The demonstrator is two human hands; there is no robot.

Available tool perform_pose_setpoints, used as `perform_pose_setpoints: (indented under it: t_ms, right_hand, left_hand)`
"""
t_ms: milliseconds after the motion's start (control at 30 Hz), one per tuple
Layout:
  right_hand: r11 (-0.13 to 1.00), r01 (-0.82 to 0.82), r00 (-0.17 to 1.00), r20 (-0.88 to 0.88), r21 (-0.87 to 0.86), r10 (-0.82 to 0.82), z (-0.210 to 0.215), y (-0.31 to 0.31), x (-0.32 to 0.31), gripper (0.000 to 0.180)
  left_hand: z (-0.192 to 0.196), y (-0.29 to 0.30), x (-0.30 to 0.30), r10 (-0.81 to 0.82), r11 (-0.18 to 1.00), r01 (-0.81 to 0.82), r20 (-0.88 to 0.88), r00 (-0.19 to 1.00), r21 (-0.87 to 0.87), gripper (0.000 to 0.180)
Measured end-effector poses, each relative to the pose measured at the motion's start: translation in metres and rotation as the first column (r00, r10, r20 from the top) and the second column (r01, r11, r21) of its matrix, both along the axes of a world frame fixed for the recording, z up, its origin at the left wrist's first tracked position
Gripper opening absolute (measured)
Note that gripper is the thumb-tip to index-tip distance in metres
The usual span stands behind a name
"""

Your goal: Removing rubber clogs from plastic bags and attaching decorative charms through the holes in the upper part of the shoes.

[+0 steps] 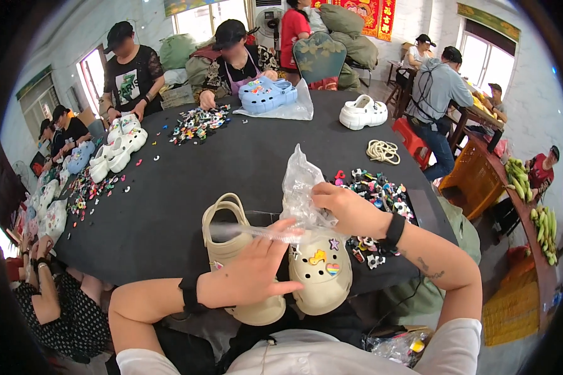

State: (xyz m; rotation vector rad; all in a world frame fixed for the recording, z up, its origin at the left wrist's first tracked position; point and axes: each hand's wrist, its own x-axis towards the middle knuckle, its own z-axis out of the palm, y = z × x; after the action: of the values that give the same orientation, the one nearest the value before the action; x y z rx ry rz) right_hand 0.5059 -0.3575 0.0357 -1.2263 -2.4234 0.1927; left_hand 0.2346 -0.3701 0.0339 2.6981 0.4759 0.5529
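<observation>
Two beige clogs stand side by side at the table's near edge. The right clog (319,284) bears several charms, among them a rainbow heart, a purple star and a yellow-orange figure. Partly covering the left clog (228,250) is my left hand (247,269), its fingers stretched and thumb apart. A blurred clear plastic strip (256,233) crosses at its fingertips; whether it is part of the bag I cannot tell. My right hand (350,208) pinches a crumpled clear plastic bag (300,187) above the right clog's heel end, which the bag hides.
Loose charms (381,194) lie heaped right of my right hand, with a coiled cream cord (383,152) beyond. A white clog (363,112) stands farther back. Across the black table (187,206), co-workers handle a blue clog (266,95) and white clogs (119,150) near other charm piles.
</observation>
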Motion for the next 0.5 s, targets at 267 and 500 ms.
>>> perform_pose_setpoints:
  t_ms: [267, 500]
  right_hand:
    - [0.929, -0.039, 0.984, 0.146, -0.368, 0.099, 0.011, 0.0, 0.015, 0.051]
    - [0.82, -0.144, 0.924, -0.372, -0.554, -0.09, -0.005, 0.014, 0.006, 0.042]
  left_hand:
    - [-0.005, 0.037, 0.039, 0.002, 0.996, 0.005, -0.078, 0.997, 0.085, 0.12]
    - [0.018, 0.056, 0.058, -0.004, 0.982, -0.068, -0.383, 0.924, -0.174, 0.112]
